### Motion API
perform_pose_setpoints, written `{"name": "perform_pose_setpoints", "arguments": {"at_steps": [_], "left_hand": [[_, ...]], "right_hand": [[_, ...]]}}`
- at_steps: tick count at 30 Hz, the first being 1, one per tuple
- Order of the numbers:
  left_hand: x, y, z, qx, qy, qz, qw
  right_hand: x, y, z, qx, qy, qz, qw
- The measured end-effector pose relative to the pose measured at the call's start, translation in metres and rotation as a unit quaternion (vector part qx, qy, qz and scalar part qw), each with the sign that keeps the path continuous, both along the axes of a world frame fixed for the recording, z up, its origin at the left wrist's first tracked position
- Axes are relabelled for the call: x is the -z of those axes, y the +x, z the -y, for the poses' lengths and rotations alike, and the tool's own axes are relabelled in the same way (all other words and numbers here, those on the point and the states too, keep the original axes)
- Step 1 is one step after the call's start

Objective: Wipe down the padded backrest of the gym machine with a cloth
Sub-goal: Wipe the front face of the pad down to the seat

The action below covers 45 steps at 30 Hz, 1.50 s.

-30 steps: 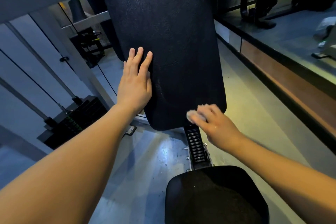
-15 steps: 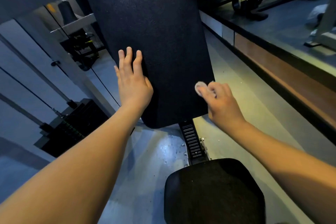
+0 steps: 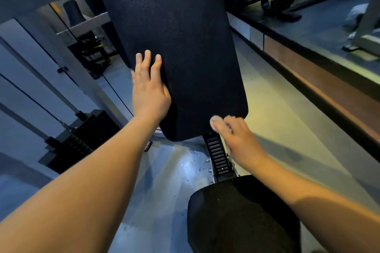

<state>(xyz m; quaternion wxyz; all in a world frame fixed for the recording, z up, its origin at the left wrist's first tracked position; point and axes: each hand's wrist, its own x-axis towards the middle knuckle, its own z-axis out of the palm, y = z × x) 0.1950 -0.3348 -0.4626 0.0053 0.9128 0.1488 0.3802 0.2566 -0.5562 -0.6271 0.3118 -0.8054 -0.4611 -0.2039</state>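
So the right hand [image 3: 240,139] has its fingers [image 3: 223,129] curled round a small pale cloth [image 3: 214,122], pressed right at the backrest [image 3: 185,47] bottom right corner, bit blurry. The left hand [image 3: 150,90] lies flat, fingers straight, on its left edge. Pad above is bare. The seat [image 3: 242,215] sits below, floor [image 3: 277,109] open either side.

I find no word, brand, label or number that I can read here. The weight stack [image 3: 82,141] on my left side carries small green marks on its plates, but they are too small and too blurred for me to read.
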Motion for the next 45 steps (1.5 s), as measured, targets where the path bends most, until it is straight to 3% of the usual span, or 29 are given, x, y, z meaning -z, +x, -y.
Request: {"name": "perform_pose_setpoints", "arguments": {"at_steps": [3, 5, 10, 14, 17, 23, 26, 29, 31, 34, 37, 40, 42, 45], "left_hand": [[-0.003, -0.003, -0.004, 0.013, -0.004, -0.012, 1.000], [-0.007, -0.007, -0.010, 0.029, 0.002, -0.020, 0.999], [-0.013, -0.026, -0.019, 0.037, 0.004, -0.012, 0.999], [-0.006, -0.039, -0.027, 0.012, -0.013, -0.032, 0.999], [-0.001, -0.041, -0.034, 0.013, -0.005, -0.068, 0.998], [-0.006, -0.043, -0.037, 0.004, 0.013, -0.101, 0.995], [-0.009, -0.046, -0.042, 0.012, 0.013, -0.119, 0.993], [-0.009, -0.046, -0.046, 0.022, 0.010, -0.126, 0.992], [-0.007, -0.046, -0.047, 0.026, 0.016, -0.131, 0.991], [-0.005, -0.046, -0.050, 0.031, 0.030, -0.145, 0.988], [-0.005, -0.046, -0.053, 0.031, 0.038, -0.150, 0.987], [-0.004, -0.046, -0.050, 0.031, 0.033, -0.144, 0.989], [-0.003, -0.046, -0.047, 0.029, 0.020, -0.139, 0.990], [-0.002, -0.046, -0.044, 0.042, 0.008, -0.123, 0.991]], "right_hand": [[0.021, -0.026, 0.001, -0.111, -0.108, -0.018, 0.988], [0.004, -0.029, -0.005, -0.125, -0.065, 0.006, 0.990], [-0.114, 0.007, -0.049, -0.028, 0.109, 0.103, 0.988], [-0.173, 0.032, -0.085, 0.027, 0.120, 0.125, 0.985], [-0.157, 0.024, -0.106, 0.020, 0.097, 0.118, 0.988], [-0.082, -0.004, -0.080, -0.144, -0.069, 0.206, 0.965], [-0.114, 0.003, -0.078, -0.128, -0.031, 0.189, 0.973], [-0.168, 0.025, -0.096, -0.016, 0.094, 0.150, 0.984], [-0.180, 0.031, -0.108, 0.023, 0.126, 0.134, 0.983], [-0.150, 0.019, -0.116, -0.020, 0.102, 0.133, 0.986], [-0.092, -0.001, -0.098, -0.120, -0.020, 0.133, 0.984], [-0.046, -0.011, -0.066, -0.188, -0.138, 0.159, 0.959], [-0.053, -0.009, -0.056, -0.197, -0.134, 0.176, 0.955], [-0.113, 0.006, -0.066, -0.123, -0.023, 0.152, 0.980]]}}
